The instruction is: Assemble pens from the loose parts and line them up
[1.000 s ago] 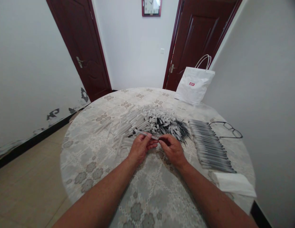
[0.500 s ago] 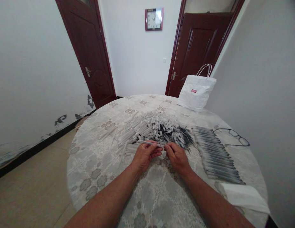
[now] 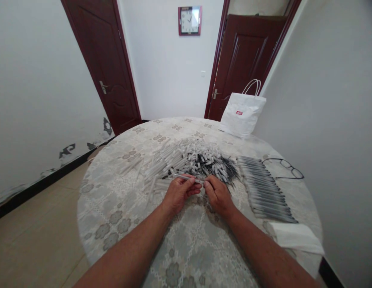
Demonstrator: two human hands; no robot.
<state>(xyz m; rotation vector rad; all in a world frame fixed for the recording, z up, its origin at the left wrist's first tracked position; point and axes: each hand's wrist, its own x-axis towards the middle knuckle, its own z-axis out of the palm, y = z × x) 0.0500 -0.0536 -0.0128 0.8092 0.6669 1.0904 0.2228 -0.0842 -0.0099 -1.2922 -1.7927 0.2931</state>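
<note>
My left hand (image 3: 178, 194) is closed around a slim clear pen (image 3: 182, 176), whose left end sticks out past the fingers. At the pen's right end, the thumb and finger of my right hand (image 3: 217, 194) are pinched together; the small part between them is hidden. Just beyond both hands lies a loose pile of pen parts: clear barrels (image 3: 165, 160) on the left, small whitish caps (image 3: 214, 151) at the back, and thin dark refills (image 3: 232, 168) on the right. To the right, several pens (image 3: 265, 192) lie side by side in a neat row.
A patterned cloth covers the round table (image 3: 114, 248). Eyeglasses (image 3: 291, 173) rest beyond the row of pens, and a folded white cloth or paper (image 3: 295, 238) lies at the near right. A white paper bag (image 3: 243, 114) stands on the far right edge.
The whole view has shifted slightly, so the scene sits a little further left. Both hands keep their hold on the pen, with hardly any movement relative to the table.
</note>
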